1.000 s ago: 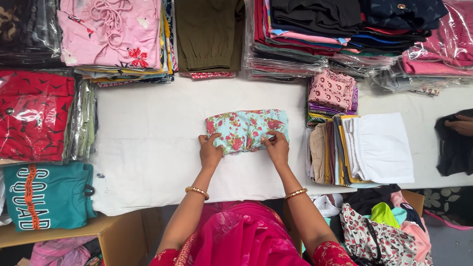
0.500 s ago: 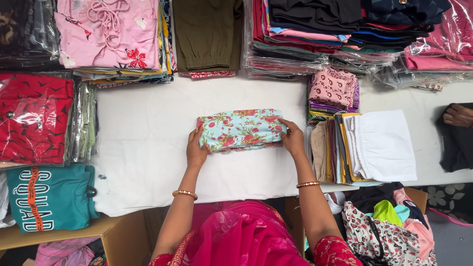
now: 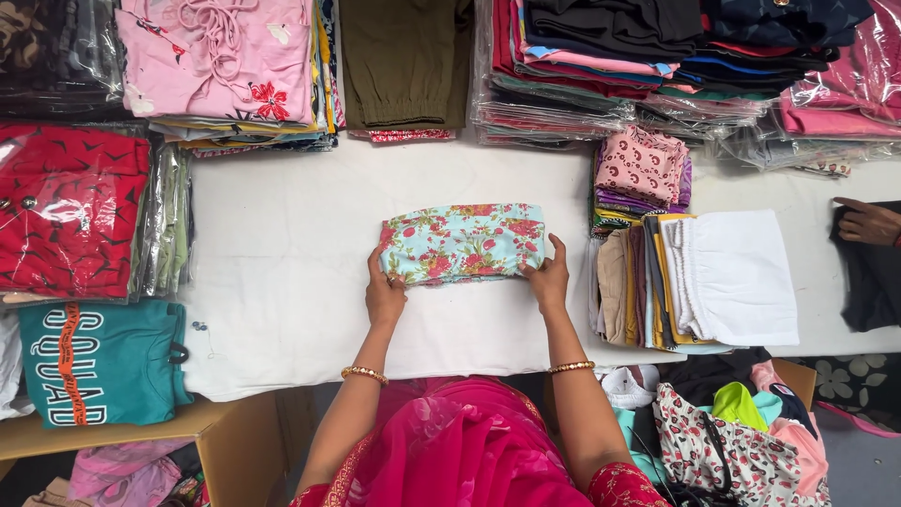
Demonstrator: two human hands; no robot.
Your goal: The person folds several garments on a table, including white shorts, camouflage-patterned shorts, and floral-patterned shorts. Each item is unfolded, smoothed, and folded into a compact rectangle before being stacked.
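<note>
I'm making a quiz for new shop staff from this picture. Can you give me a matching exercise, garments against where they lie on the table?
Things:
1. floral folded cloth
2. teal T-shirt
3. white folded garment
4. pink drawstring garment

Places:
A. far left corner, on top of a stack
B. between the left hand and right hand
C. right of the middle, beside upright folded cloths
D. near left edge

Pairs: 1-B, 2-D, 3-C, 4-A
</note>
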